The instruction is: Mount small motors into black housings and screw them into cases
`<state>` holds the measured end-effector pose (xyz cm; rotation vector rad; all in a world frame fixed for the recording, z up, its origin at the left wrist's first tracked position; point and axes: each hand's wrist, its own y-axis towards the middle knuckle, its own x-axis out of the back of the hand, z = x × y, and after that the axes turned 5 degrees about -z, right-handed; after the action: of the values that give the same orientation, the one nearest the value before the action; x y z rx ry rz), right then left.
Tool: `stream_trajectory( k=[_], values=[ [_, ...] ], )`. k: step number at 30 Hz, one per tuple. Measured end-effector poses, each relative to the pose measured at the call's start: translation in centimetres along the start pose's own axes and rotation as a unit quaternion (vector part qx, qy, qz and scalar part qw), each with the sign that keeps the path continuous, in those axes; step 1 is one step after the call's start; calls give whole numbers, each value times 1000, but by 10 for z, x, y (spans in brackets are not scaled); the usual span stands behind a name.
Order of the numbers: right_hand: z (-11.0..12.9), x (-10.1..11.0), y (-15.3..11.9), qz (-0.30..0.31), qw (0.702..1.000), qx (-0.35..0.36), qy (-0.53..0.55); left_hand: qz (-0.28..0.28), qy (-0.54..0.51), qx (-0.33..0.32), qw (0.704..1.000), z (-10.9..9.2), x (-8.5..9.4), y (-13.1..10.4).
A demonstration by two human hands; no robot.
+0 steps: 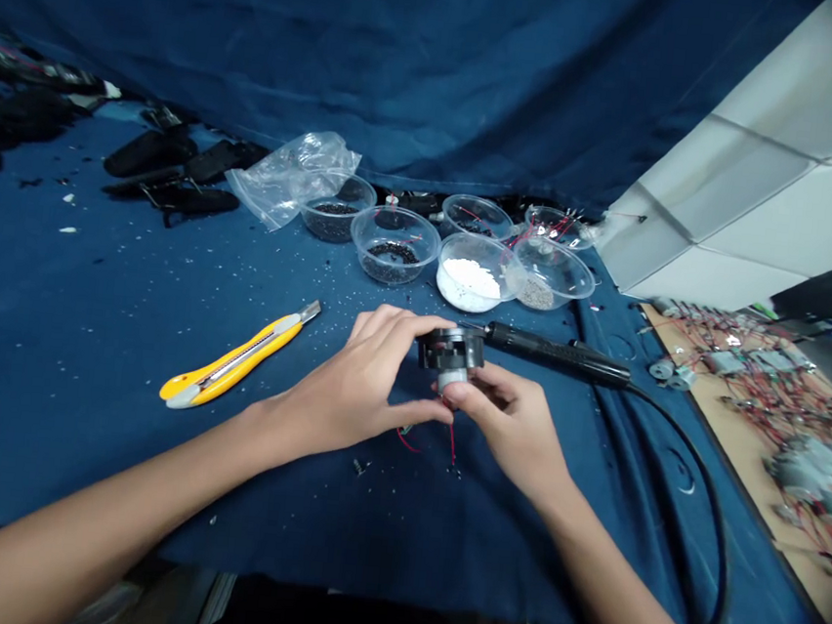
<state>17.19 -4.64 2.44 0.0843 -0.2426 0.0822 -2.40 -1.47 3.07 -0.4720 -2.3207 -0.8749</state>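
Between my two hands, above the blue cloth, is a small motor with a round black housing [451, 349], a pale grey body below it and thin red wires hanging down. My left hand [362, 375] is closed on it from the left, fingertips on the black top and thumb low near the grey body. Around the lower part, the thumb and fingers of my right hand [513, 415] pinch it; some of these fingers are hidden. Just beyond my right hand lies a black pen-shaped electric screwdriver [559, 353] with a cable. Small screws [359, 466] lie nearer me.
A yellow utility knife [238, 362] with its blade tip out lies at left. Several clear bowls stand behind, one holding white pieces [469, 280], another dark small parts [393, 253]. A plastic bag [297, 175] and black parts [172, 171] are at back left. Wired motors [762, 385] cover a board at right.
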Motion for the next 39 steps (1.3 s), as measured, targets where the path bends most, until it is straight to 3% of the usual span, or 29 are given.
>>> stream_trajectory(
  k=[3, 5, 12, 17, 28, 31, 35, 39],
  values=[
    [2, -1, 2, 13, 1000, -20, 14, 18, -31, 81, 996, -1, 0, 1],
    [2, -1, 3, 32, 998, -34, 41, 27, -51, 98, 993, -2, -1, 1],
    [-3, -4, 3, 73, 977, -91, 176, 17, -93, 85, 992, 5, -8, 0],
    [-5, -6, 2, 99, 966, -98, 217, 4, -95, 95, 991, 7, -11, -2],
    [-6, -1, 4, 137, 974, -81, 162, -18, -75, 119, 990, 7, -9, -1],
    [-11, 1, 5, 96, 981, -72, 153, -46, -99, 124, 986, 5, -10, -1],
    [-13, 1, 6, -39, 996, 32, 69, -92, -286, 141, 943, 2, -16, 0],
    [-8, -3, 7, -29, 992, 78, 99, -87, -409, 173, 892, -1, -22, 0]
  ],
)
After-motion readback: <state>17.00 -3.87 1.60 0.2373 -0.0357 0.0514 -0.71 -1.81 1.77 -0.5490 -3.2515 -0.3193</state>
